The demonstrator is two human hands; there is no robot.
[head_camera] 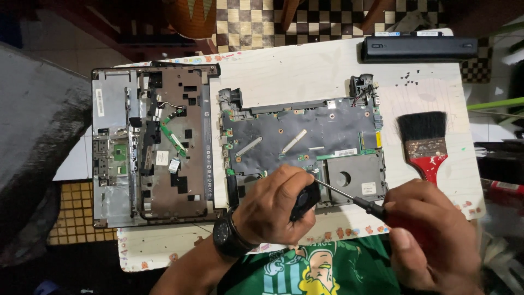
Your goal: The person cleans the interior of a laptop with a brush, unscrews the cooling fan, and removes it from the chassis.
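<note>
An opened laptop base with its grey board exposed lies on a white table. My left hand, with a black watch on the wrist, rests on the base's near edge and grips a small black fan-like part. My right hand holds a screwdriver by its dark handle. The thin shaft points left to a spot just beside my left fingers. The tip is hidden behind them.
A detached laptop cover lies underside-up at the left. A red-handled paintbrush lies to the right of the base. A black battery bar sits at the far right edge, with small loose screws near it.
</note>
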